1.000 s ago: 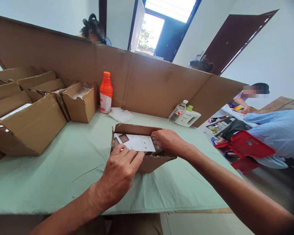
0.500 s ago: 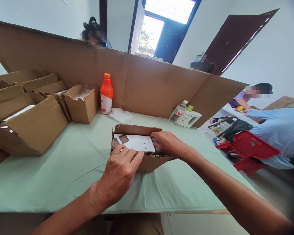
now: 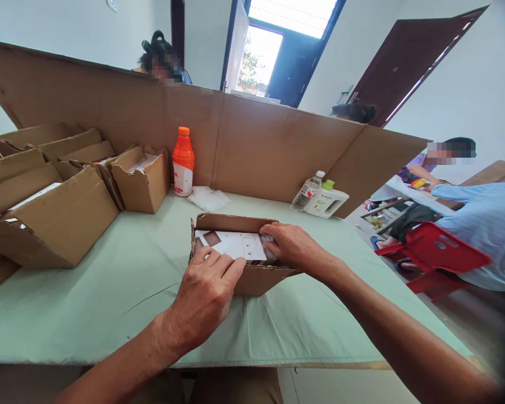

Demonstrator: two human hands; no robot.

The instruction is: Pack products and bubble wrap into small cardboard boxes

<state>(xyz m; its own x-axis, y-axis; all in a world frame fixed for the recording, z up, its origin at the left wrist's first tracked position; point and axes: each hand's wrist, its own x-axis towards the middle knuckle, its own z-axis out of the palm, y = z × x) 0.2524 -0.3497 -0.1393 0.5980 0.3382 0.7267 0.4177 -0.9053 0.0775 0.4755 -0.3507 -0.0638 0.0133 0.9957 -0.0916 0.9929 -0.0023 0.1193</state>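
Observation:
A small open cardboard box [image 3: 258,279] stands on the green-covered table in front of me. Inside it lies a white printed sheet or card [image 3: 239,246], with brown pictures at its left end. My left hand [image 3: 208,283] is closed over the front left rim, its fingertips by the white card; its thumb is hidden. At the box's right end, my right hand [image 3: 292,244] reaches inside with bent fingers. They touch a greyish, clear-looking plastic item [image 3: 269,249] beside the card, mostly covered by the hand.
Several cardboard boxes [image 3: 88,216] fill the table's left side. Along the cardboard partition [image 3: 256,148] stand an orange bottle [image 3: 183,163], a clear bottle [image 3: 307,192] and a white jug [image 3: 326,203]. Thin white plastic [image 3: 208,198] lies nearby. Other people sit beyond, one on a red chair [image 3: 446,252].
My right fingers have shifted slightly, and more of the plastic item shows beside the card. My left hand stays at the front rim. The view has moved a little.

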